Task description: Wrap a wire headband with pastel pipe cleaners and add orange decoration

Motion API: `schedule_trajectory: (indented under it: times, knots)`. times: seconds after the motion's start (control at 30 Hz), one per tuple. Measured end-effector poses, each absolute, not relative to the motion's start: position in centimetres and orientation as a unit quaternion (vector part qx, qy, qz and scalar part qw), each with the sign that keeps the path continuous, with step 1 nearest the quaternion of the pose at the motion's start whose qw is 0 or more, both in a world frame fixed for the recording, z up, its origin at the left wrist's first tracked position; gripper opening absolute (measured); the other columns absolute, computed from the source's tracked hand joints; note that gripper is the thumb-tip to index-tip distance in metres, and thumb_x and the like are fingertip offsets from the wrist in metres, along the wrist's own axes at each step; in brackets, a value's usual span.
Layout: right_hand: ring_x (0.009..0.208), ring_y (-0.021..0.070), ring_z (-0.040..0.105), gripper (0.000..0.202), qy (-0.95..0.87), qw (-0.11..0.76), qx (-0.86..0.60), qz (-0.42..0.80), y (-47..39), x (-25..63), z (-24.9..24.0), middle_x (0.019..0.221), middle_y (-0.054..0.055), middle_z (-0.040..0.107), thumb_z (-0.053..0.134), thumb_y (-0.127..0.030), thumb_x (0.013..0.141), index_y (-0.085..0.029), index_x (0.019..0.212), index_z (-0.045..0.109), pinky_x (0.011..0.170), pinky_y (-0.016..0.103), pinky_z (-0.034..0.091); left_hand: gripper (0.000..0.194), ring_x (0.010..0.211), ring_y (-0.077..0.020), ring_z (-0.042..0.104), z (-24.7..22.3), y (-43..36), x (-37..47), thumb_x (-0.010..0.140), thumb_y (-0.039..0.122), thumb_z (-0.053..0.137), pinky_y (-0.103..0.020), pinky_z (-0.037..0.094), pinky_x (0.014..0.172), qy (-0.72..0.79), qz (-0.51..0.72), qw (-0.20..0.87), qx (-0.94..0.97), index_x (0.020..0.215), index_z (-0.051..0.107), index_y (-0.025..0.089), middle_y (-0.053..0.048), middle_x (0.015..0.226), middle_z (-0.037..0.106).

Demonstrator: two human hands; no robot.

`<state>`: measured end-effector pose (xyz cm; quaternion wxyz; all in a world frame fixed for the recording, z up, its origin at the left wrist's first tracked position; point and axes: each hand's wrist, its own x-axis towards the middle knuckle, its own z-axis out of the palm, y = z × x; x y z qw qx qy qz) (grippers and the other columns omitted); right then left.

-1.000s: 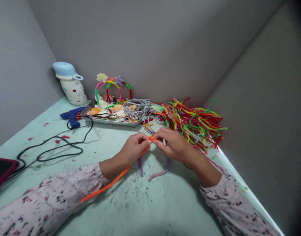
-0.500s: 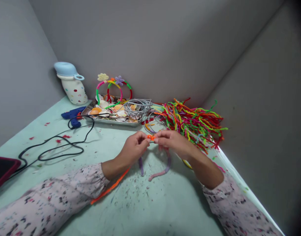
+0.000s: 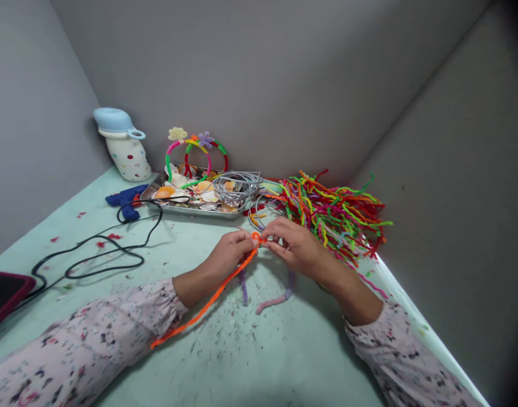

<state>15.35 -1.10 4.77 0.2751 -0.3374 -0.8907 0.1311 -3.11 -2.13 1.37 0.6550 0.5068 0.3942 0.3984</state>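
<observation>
Both hands meet over the middle of the table, pinching an orange pipe cleaner [image 3: 212, 301]. Its upper end is bent into small loops between the fingertips, and its long tail runs down to the left over the left wrist and sleeve. My left hand [image 3: 225, 254] is closed on the looped part. With thumb and index finger, my right hand [image 3: 299, 246] grips the same orange piece from the right. Beneath the hands lies a curved pink and purple pipe cleaner [image 3: 275, 301], partly hidden by them. A short purple end [image 3: 244, 288] hangs below the left hand.
At the back, a metal tray [image 3: 195, 211] holds shells, coiled grey wire [image 3: 237, 186] and two colourful flower rings [image 3: 188, 161]. Loose pipe cleaners [image 3: 335, 212] heap at right. Left are a blue glue gun [image 3: 125, 196], black cord [image 3: 114, 271], cup [image 3: 127, 155] and phone [image 3: 8, 294].
The orange tail has come round in front of the left hand and now leads up to the fingertips. My right hand has shifted slightly, and the orange loop shows more.
</observation>
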Motion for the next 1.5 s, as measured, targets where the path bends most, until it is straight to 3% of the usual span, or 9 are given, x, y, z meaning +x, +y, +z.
schedule_trajectory:
  times: [0.13,0.4,0.57,0.7,0.93,1.3,1.5]
  knots:
    - [0.090,0.0162,0.056,0.014,-0.901,0.264,-0.324,0.119,-0.7,15.7,4.8,0.097,0.005,0.059,0.054,-0.022,0.085,-0.021,0.097,0.060,0.078,0.028,0.045,0.022,0.045,-0.0063,0.030,1.6,-2.2,-3.0,0.075,0.034,0.057,-0.022,0.020,0.044,0.390,0.393,0.650,0.521,0.065,0.047,0.016,0.006,0.051,0.038]
    - [0.081,0.0143,0.054,0.013,-0.887,0.238,-0.371,0.137,-1.1,15.2,5.0,0.090,0.005,0.058,0.047,-0.022,0.088,-0.018,0.091,0.059,0.073,0.027,0.041,0.019,0.051,-0.0066,0.033,1.8,-2.3,-2.9,0.077,0.031,0.055,-0.020,0.026,0.049,0.415,0.402,0.553,0.601,0.069,0.048,0.015,0.005,0.058,0.041]
    - [0.066,0.0121,0.050,0.017,-0.835,0.213,-0.434,0.263,-1.5,14.7,5.5,0.071,0.001,0.057,0.045,-0.025,0.087,-0.016,0.080,0.058,0.060,0.023,0.037,0.015,0.057,-0.0082,0.038,2.0,-2.7,-2.9,0.078,0.029,0.053,-0.020,0.030,0.052,0.419,0.421,0.458,0.662,0.071,0.050,0.016,0.004,0.063,0.046]
    - [0.058,0.0108,0.047,0.017,-0.779,0.206,-0.451,0.383,-1.4,14.7,5.8,0.066,-0.001,0.056,0.047,-0.028,0.085,-0.016,0.084,0.059,0.052,0.021,0.034,0.017,0.053,-0.0075,0.035,1.9,-2.8,-2.8,0.078,0.032,0.053,-0.020,0.027,0.049,0.422,0.425,0.506,0.621,0.072,0.049,0.016,0.005,0.059,0.043]
    - [0.066,0.0115,0.048,0.011,-0.799,0.253,-0.456,0.298,-1.5,14.5,5.4,0.074,0.000,0.058,0.051,-0.022,0.079,-0.016,0.080,0.061,0.059,0.023,0.035,0.020,0.052,-0.0070,0.033,1.6,-2.4,-2.8,0.078,0.034,0.053,-0.020,0.027,0.049,0.403,0.426,0.571,0.575,0.071,0.048,0.016,0.005,0.058,0.041]
    - [0.043,0.0080,0.037,0.017,-0.686,0.242,-0.517,0.452,-1.4,14.0,4.3,0.050,-0.004,0.049,0.046,-0.025,0.076,-0.017,0.062,0.051,0.044,0.022,0.025,0.012,0.055,-0.0092,0.039,1.9,-3.0,-2.8,0.077,0.027,0.052,-0.021,0.029,0.051,0.450,0.411,0.408,0.680,0.071,0.051,0.017,0.003,0.062,0.048]
    - [0.049,0.0084,0.042,0.010,-0.693,0.250,-0.507,0.447,-1.5,13.8,5.2,0.058,-0.003,0.053,0.052,-0.025,0.075,-0.016,0.075,0.057,0.047,0.020,0.031,0.017,0.050,-0.0081,0.035,1.6,-2.8,-2.7,0.077,0.032,0.053,-0.020,0.028,0.048,0.443,0.430,0.517,0.593,0.069,0.049,0.017,0.005,0.056,0.042]
